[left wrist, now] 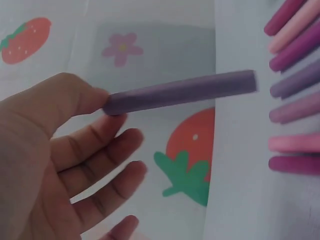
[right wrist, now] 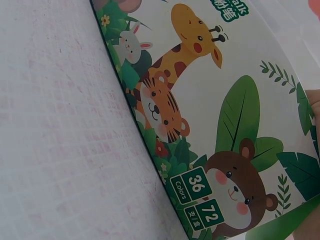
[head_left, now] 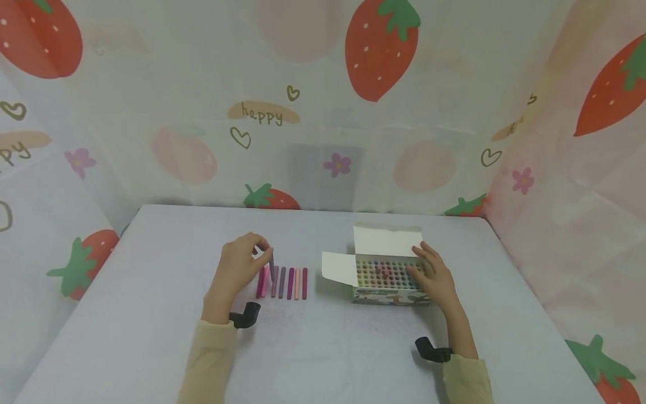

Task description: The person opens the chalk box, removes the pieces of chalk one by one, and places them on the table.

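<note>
In the head view my left hand [head_left: 238,264] pinches a purple chalk stick [left wrist: 182,92] by one end, between thumb and index finger. The stick hangs nearly upright over a row of pink, magenta and purple chalk sticks [head_left: 290,283], at the row's left part. My other left fingers are loosely bent. My right hand [head_left: 436,278] holds the right end of an open chalk box [head_left: 388,297], thumb over the chalk and fingers by the raised lid [head_left: 386,241]. Colourful chalk ends fill the box, several reddish ones in the middle. The right wrist view shows the box's printed animal side.
The chalk box's left flap [head_left: 339,268] sticks out towards the row. Faint pink dust marks the white table [head_left: 303,359] in front. A curtain printed with strawberries [head_left: 383,50] stands behind the table and at both sides.
</note>
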`<state>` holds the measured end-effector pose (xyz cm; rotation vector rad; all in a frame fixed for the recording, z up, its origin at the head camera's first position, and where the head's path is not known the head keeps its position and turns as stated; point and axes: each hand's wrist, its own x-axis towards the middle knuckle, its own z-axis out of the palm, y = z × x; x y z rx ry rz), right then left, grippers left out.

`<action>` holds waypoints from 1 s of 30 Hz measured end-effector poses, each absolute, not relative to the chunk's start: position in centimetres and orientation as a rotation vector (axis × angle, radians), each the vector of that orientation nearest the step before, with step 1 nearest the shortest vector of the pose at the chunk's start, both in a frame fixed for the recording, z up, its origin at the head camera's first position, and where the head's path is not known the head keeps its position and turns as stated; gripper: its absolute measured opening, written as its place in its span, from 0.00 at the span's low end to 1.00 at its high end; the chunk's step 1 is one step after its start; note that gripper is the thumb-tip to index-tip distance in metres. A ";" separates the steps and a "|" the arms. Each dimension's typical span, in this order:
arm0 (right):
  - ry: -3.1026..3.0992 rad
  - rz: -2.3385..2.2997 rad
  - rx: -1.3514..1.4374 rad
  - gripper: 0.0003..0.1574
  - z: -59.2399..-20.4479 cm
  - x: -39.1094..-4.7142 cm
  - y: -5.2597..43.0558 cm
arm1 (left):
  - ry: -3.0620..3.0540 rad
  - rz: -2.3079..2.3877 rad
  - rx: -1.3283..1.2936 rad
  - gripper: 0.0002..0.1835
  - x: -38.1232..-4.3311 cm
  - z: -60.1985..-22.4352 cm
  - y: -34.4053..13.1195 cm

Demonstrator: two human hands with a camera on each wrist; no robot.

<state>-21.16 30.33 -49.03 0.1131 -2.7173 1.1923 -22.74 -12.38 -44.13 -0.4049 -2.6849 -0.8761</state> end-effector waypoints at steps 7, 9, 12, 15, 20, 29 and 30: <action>-2.707 1.228 0.125 0.35 -48.9 -21.1 30.2 | -2.919 -0.845 -0.368 0.09 -22.3 -44.0 -14.3; -2.709 1.223 0.123 0.35 -48.9 -21.1 30.2 | -2.988 -0.862 -0.344 0.10 -22.2 -43.9 -14.7; -2.709 1.220 0.113 0.35 -48.9 -21.1 30.3 | -3.082 -0.849 -0.300 0.11 -22.2 -43.9 -15.2; -2.712 1.223 0.107 0.36 -48.9 -21.0 30.3 | -3.135 -0.820 -0.275 0.11 -22.3 -44.0 -15.4; -2.713 1.232 0.106 0.36 -48.9 -21.0 30.3 | -3.126 -0.780 -0.274 0.11 -22.6 -44.8 -15.6; -2.716 1.221 0.110 0.34 -48.9 -21.1 30.3 | -3.054 -0.787 -0.188 0.13 -23.8 -47.9 -15.8; -2.714 1.220 0.111 0.34 -48.9 -21.1 30.3 | -3.052 -0.790 -0.180 0.13 -23.8 -48.2 -15.7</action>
